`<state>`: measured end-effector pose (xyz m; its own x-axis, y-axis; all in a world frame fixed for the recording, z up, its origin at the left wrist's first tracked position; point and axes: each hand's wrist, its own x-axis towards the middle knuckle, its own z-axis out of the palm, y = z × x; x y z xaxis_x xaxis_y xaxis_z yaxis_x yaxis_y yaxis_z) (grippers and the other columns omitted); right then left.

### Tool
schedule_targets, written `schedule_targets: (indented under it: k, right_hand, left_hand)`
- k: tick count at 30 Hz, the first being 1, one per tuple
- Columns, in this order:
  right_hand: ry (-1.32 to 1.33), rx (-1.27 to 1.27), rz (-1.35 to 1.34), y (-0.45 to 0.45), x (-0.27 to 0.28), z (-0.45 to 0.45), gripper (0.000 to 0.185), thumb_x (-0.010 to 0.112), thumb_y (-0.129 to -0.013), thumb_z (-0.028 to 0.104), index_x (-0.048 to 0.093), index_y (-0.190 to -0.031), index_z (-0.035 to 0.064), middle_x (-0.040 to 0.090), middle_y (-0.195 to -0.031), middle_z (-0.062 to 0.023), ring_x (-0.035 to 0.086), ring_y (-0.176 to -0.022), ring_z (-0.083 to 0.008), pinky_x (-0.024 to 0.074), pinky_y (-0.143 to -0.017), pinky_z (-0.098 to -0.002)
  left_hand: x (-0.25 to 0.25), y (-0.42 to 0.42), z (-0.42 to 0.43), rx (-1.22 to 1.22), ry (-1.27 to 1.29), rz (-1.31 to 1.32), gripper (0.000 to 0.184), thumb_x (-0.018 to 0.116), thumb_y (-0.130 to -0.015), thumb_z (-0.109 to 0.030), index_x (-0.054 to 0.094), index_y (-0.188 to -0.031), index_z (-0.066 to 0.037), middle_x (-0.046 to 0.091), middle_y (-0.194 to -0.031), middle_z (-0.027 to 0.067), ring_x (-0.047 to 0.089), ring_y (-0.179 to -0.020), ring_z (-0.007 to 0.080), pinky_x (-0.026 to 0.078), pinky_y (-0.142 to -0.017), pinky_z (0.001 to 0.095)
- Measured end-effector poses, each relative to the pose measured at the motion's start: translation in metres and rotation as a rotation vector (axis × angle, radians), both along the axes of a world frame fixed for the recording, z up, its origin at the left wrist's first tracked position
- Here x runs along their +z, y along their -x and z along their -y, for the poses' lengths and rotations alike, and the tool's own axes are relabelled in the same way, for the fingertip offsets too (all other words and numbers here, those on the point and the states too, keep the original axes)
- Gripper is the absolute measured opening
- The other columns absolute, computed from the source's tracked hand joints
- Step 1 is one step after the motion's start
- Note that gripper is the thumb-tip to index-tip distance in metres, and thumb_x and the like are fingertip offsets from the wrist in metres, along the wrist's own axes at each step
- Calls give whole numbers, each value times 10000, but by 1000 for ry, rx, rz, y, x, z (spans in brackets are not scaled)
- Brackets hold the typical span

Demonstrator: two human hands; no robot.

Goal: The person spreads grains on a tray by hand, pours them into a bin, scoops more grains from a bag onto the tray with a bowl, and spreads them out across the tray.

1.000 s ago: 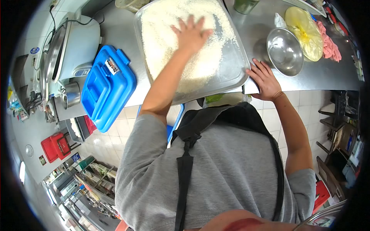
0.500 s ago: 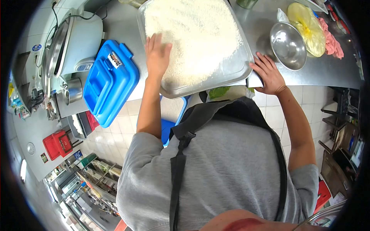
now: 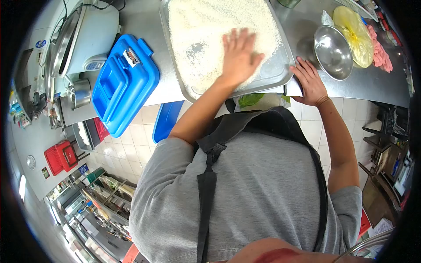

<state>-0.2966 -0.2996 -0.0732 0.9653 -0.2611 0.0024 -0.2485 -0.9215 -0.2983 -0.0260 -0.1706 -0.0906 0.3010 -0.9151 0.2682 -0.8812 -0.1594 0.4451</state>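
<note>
My left hand [image 3: 239, 59] lies palm down with fingers spread on white, rice-like grains [image 3: 193, 26] in a large metal tray [image 3: 276, 72]. Its fingertips are slightly blurred. A thin patch of grains shows bare metal to the left of the hand. At the tray's near right corner, my right hand [image 3: 310, 83] rests on the edge of the steel counter [image 3: 364, 85], fingers stretched out and fingertips at the tray rim. Neither hand grasps anything.
A metal bowl [image 3: 333, 52], a yellow plastic bag [image 3: 354, 37] and a pink cloth [image 3: 380, 52] are to the right. Left of the tray lies a blue lid [image 3: 125, 83], beside a large cooker [image 3: 94, 46]. Below the counter edge is a bag with green leaves [image 3: 251, 100].
My left hand has moved from the tray's left edge to the right, across the grains. A thinned patch now shows on the left. My right hand has stayed at the tray corner.
</note>
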Motion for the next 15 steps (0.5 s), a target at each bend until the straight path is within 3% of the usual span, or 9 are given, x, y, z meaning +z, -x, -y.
schedule_targets:
  k: [2,7,11,12,15]
  right_hand:
    - [4,7,9,0,-1,1,1151,918,-518,275,354,-1514,150,449,-1487,-148,294,-1481,-345,220,-1234,-505]
    - [16,6,-7,0,0,1,1154,918,-520,280,351,-1516,147,451,-1484,-143,294,-1480,-345,221,-1234,-506]
    - [20,1,-16,1,1,-1,1155,918,-523,283,349,-1520,151,448,-1492,-135,293,-1482,-334,222,-1237,-505]
    - [17,-3,-16,0,1,-1,1155,918,-523,283,349,-1520,151,448,-1492,-135,293,-1482,-334,222,-1237,-505]
    - [15,-6,-18,1,1,0,1160,921,-523,280,347,-1524,159,446,-1497,-130,290,-1485,-326,223,-1238,-503]
  left_hand:
    - [-4,13,5,-125,-11,99,635,569,-956,-476,479,-1471,-115,381,-1567,159,231,-1496,397,83,-1183,672]
    - [-8,-17,30,-217,-92,365,599,484,-996,-496,456,-1498,-170,387,-1580,69,219,-1508,367,76,-1172,697]
    - [-17,-78,46,-47,-161,411,608,337,-1028,-570,401,-1538,-246,310,-1628,51,157,-1532,348,27,-1187,689]
    - [-17,-95,42,-33,-163,410,543,476,-998,-474,445,-1502,-272,339,-1610,71,227,-1498,395,70,-1171,709]
    - [-17,-124,16,81,-186,429,629,389,-1018,-569,406,-1535,-211,338,-1612,63,199,-1517,372,76,-1182,681]
